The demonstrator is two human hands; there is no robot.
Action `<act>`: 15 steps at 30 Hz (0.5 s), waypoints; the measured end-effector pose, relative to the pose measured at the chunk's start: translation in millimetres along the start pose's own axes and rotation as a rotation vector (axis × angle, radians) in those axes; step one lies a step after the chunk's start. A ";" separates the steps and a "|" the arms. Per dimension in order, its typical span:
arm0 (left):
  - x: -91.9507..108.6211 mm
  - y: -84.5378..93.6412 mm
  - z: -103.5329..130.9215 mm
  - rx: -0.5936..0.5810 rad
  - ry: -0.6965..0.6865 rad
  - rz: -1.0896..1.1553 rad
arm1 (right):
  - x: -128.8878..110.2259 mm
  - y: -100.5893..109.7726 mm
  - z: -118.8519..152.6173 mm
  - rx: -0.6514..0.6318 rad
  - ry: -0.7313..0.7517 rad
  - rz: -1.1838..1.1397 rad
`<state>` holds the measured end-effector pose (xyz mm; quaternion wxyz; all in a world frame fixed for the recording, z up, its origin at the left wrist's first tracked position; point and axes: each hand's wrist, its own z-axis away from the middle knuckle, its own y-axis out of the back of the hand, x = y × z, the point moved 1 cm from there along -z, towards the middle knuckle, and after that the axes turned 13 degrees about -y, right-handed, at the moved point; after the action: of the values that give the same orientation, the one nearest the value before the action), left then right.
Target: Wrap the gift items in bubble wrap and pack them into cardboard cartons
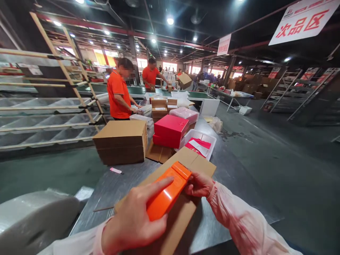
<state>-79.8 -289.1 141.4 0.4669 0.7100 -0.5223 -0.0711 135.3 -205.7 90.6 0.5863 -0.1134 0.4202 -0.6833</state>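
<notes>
My left hand (138, 212) is wrapped round an orange tape dispenser (167, 193), its index finger lying along the top. The dispenser is held over a brown cardboard box (180, 219) on the metal table. At the dispenser's far end, my right hand (199, 184) is closed with its fingers bunched beside the box's right edge. What those fingers grip, if anything, is hidden. Pale sleeves cover both forearms.
Stacked flat cartons (120, 141) stand at the back left of the metal table (233, 184). Beyond are red boxes (171, 129), a white basket (212, 141) and a pink cutter (116, 170). Two people in orange shirts work farther back; a rack stands left.
</notes>
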 end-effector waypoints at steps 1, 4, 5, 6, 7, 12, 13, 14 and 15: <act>0.9 1.1 -2.0 -0.016 0.013 -0.009 | -1.0 1.2 -3.0 0.004 -0.006 0.048; 2.9 4.2 -9.9 -0.079 0.063 -0.029 | -5.4 4.6 -10.3 0.049 0.129 0.321; 3.5 5.0 -13.5 -0.109 0.084 -0.034 | -8.4 6.1 -10.9 0.067 0.200 0.395; 4.1 5.9 -17.7 -0.142 0.106 -0.039 | -13.0 7.9 -10.1 0.094 0.270 0.462; 4.8 6.7 -22.4 -0.178 0.123 -0.043 | -19.5 10.2 -7.5 0.143 0.340 0.535; 10.7 10.2 -54.7 -0.298 0.185 -0.097 | -86.5 26.0 27.3 0.690 0.697 1.107; 11.6 10.0 -62.4 -0.322 0.202 -0.113 | -105.0 30.8 35.9 0.784 0.746 1.163; 12.1 9.0 -70.6 -0.348 0.217 -0.124 | -124.1 36.4 44.0 0.857 0.779 1.196; 12.3 7.3 -79.2 -0.370 0.228 -0.132 | -143.0 42.9 50.9 0.894 0.808 1.187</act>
<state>-32.6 -252.5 195.5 0.6396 0.6482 -0.3967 -0.1156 239.5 -98.2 140.2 0.6423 0.6217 0.2775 -0.3519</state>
